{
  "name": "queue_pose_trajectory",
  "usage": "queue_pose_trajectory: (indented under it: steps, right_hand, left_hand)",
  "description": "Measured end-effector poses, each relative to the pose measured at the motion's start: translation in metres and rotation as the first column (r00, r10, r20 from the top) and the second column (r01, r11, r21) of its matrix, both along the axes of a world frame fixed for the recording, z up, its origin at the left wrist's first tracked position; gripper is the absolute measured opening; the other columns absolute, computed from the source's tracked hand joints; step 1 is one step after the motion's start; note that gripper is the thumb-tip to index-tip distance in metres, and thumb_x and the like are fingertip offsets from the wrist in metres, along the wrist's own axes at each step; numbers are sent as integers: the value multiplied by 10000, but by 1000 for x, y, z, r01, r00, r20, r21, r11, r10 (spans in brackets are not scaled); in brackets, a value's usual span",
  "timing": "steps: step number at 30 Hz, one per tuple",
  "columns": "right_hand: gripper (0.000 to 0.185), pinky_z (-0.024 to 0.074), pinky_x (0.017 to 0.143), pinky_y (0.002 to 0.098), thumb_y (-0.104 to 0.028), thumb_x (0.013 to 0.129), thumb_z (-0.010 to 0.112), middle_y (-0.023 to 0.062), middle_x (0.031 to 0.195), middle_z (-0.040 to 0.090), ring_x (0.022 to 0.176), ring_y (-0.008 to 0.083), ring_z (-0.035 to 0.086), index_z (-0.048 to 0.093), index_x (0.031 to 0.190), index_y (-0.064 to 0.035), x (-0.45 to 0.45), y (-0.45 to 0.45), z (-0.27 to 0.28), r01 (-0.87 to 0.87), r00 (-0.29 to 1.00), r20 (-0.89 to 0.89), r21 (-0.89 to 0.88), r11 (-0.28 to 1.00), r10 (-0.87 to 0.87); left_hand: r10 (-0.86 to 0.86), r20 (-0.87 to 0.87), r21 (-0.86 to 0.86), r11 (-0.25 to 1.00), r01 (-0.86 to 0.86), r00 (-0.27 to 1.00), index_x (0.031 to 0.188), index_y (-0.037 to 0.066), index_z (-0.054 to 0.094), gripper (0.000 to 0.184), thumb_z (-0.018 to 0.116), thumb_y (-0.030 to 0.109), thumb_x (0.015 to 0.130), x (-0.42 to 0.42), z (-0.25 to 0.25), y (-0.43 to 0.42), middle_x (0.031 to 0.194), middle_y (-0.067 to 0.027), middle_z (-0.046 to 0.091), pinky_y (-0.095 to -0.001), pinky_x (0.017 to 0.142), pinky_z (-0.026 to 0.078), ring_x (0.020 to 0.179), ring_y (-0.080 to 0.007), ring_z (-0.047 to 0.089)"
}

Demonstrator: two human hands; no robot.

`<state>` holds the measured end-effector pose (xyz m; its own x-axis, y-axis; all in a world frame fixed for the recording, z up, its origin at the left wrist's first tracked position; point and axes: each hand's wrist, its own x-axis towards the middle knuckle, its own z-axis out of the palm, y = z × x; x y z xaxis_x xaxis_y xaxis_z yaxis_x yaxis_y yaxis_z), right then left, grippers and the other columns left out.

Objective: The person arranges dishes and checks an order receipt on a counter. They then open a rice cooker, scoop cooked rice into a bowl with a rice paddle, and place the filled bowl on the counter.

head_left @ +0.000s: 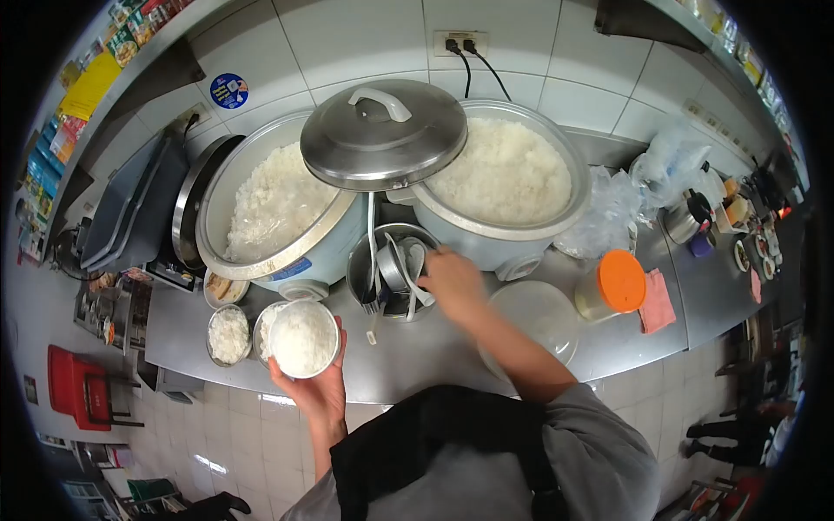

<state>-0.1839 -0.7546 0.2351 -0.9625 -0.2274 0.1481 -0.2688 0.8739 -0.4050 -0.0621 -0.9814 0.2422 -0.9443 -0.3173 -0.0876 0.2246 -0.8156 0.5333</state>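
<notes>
My left hand holds a round bowl of white rice over the counter's front edge. My right hand is at the right rim of a metal pot full of utensils, its fingers closed by the handle of a white ladle or scoop; the fingertips are partly hidden. Two more rice bowls stand on the counter, one at the far left and one partly behind the held bowl. Behind them are two large rice cookers, left and right, both full of rice.
A steel lid rests across both cookers. To the right are a clear round lid, an orange-capped container, a pink cloth and plastic bags. Grey trays lean at the left.
</notes>
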Motion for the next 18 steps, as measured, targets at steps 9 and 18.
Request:
queue_pose_trajectory:
  steps: [9,18]
  right_hand:
    - [459,532,781,461,-216,748,802,213,1109,572,908,384,650,588,1119,-51,113,147,-53,477,859,84,229,848,-506]
    - [506,509,844,445,-144,765,785,210,1104,566,967,407,617,581,1218,-51,134,167,-56,530,825,246,-21,848,-509]
  left_hand:
    - [-107,5,9,994,107,994,1477,74,323,752,453,580,935,-6,7,-2,1393,-254,464,-537,996,495,1263,-459,484]
    - [-291,-4,99,952,290,957,1476,62,326,758,440,579,933,-19,11,21,1411,-269,443,-552,1011,477,1258,-474,480]
